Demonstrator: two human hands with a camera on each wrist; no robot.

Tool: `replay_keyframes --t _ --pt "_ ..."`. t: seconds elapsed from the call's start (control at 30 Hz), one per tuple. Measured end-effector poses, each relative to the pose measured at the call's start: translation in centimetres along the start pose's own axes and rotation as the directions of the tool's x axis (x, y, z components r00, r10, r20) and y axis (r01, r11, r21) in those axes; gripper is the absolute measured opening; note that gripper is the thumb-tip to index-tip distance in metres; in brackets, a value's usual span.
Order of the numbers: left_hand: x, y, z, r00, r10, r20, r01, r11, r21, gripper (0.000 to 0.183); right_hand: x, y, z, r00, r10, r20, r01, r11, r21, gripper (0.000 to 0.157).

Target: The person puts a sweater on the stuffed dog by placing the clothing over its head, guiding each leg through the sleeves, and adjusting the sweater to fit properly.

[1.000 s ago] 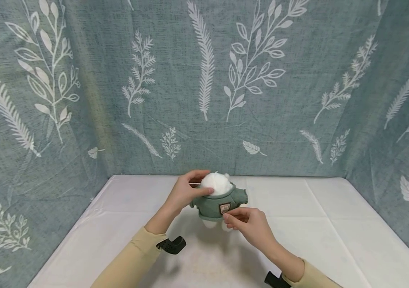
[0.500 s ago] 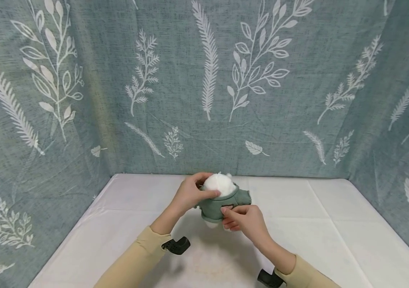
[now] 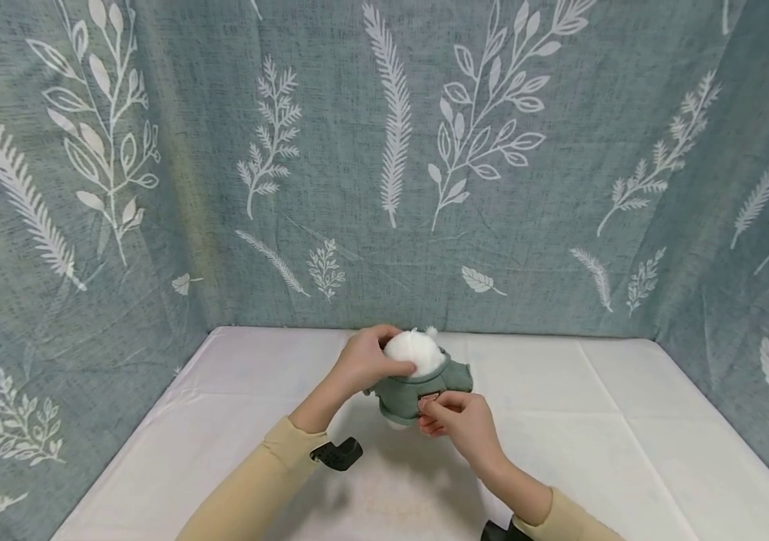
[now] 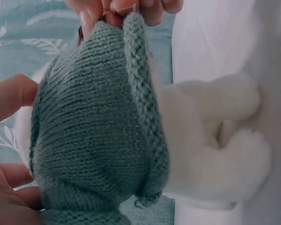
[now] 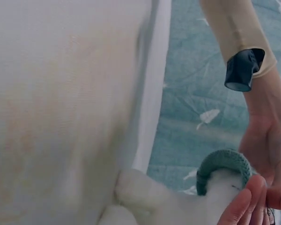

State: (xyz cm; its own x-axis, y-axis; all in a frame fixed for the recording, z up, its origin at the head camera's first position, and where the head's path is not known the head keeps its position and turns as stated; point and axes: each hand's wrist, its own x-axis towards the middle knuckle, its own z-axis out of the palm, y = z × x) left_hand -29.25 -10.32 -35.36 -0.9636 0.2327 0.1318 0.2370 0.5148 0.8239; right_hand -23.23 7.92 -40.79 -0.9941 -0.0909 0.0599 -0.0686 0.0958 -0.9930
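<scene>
A white plush toy (image 3: 414, 350) in a green knitted sweater (image 3: 398, 398) stands on the white table near its back edge. My left hand (image 3: 369, 361) holds it around the head and neck, thumb in front. At the sweater's lower front, my right hand (image 3: 465, 428) pinches the knit beside a small brown-edged patch (image 3: 428, 397), partly covering it. In the left wrist view the sweater's rolled hem (image 4: 147, 117) is drawn up toward those pinching fingers, and white legs (image 4: 220, 101) show beyond it. The right wrist view shows the sweater's hem (image 5: 220, 164) standing away from the white body.
A white cloth (image 3: 560, 451) with fold creases covers the table. Blue-green curtains (image 3: 330, 188) with white leaf prints hang behind it and along both sides. Each wrist carries a black camera mount (image 3: 338, 454).
My right hand has moved over the patch and now pinches the sweater there, bending the patch, which showed its full face earlier. My left hand keeps its hold while the toy tilts a little.
</scene>
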Motion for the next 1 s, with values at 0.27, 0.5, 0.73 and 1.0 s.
replay_keyframes --t 0.27,0.5,0.73,1.0 --pt "0.4 0.0 0.3 1.000 -0.007 -0.012 0.007 1.000 -0.024 0.042 -0.7 -0.1 0.0 0.999 -0.040 0.031 0.040 0.999 -0.013 0.019" --pt "0.6 0.0 0.4 1.000 -0.020 -0.005 0.020 0.997 -0.068 0.040 -1.0 0.1 -0.2 0.996 -0.039 0.078 0.043 0.998 -0.050 0.019" --pt "1.0 -0.1 0.4 0.999 -0.042 -0.006 0.041 0.992 -0.122 0.035 -1.5 0.6 -0.4 0.991 -0.047 0.128 0.058 0.995 -0.085 0.018" --pt "1.2 0.0 0.6 0.996 -0.079 -0.031 0.073 0.985 -0.158 0.027 -1.9 1.1 -0.4 0.987 -0.044 0.154 0.060 0.993 -0.104 0.022"
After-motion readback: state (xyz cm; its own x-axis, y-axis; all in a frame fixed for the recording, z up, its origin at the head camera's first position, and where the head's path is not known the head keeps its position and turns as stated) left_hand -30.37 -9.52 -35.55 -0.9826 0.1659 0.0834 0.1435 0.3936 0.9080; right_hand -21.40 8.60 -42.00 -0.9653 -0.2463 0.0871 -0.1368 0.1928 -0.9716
